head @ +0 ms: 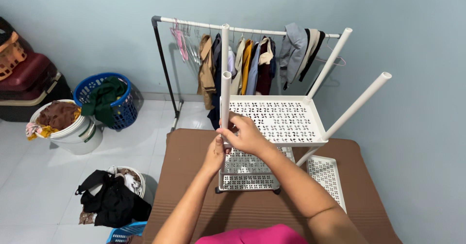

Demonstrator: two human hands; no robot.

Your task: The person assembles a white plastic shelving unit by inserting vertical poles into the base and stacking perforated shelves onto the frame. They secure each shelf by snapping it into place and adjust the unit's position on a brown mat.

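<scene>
A white plastic shelf rack (pixel 286 122) with perforated trays stands on a brown mat (pixel 194 176). Several white tubes rise from its top tray. Both hands are on the near left tube (pixel 225 93): my right hand (pixel 245 135) wraps its base at the tray corner, and my left hand (pixel 215 154) grips just below, against the corner. Another upright tube (pixel 224 45) stands behind it. Two more tubes (pixel 359 103) lean up to the right. A loose perforated tray (pixel 330 178) lies on the mat at the right.
A clothes rail (pixel 233 30) with hanging garments stands against the blue wall. On the tiled floor at left are a blue basket (pixel 121 110), a white bucket (pixel 80 135) of clothes, stacked suitcases (pixel 29 84) and a pile of dark clothes (pixel 111 200).
</scene>
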